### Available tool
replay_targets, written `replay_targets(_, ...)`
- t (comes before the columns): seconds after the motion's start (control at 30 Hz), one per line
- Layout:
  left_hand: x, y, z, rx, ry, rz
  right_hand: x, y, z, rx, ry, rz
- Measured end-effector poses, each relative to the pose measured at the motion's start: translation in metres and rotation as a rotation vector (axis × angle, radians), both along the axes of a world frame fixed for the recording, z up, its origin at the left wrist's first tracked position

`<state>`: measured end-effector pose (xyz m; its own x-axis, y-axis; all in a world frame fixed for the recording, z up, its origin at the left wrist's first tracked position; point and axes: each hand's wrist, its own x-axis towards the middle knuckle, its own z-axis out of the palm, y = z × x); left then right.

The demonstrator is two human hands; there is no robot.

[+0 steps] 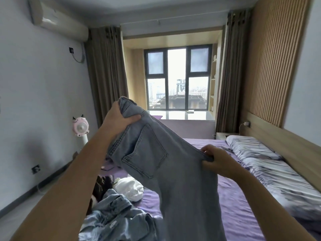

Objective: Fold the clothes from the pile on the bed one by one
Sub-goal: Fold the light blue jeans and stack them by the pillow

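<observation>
Grey jeans point(165, 162) are held up over the bed point(243, 214), gripped by the left hand point(119, 117) and pinched by the right hand point(218, 160).

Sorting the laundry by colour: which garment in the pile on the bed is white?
The bunched white garment at the far side of the pile, lying beyond the crumpled light-blue denim and right of the dark brown clothing.
</observation>
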<state>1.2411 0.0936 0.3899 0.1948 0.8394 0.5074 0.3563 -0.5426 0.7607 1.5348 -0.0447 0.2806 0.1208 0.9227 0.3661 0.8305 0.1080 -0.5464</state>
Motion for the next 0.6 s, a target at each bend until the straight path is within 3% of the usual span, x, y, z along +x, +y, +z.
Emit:
replay_targets(0.13, 0.011, -0.012, 0.005, 0.016, 0.033, -0.036, 0.012, -0.014, 0.009, -0.016, -0.199, -0.027)
replay_targets(0.23, 0.028, -0.021, 0.005, 0.021, 0.065, -0.078, 0.023, -0.023, 0.008, 0.086, -0.22, -0.08)
replay_targets(0.43, 0.045, -0.018, 0.006, -0.058, 0.045, -0.151, 0.052, -0.071, 0.031, 0.234, 0.389, -0.029)
replay_targets(0.6, 0.036, -0.002, -0.006, -0.142, 0.053, -0.128, 0.061, -0.071, 0.052, 0.236, 0.513, 0.054)
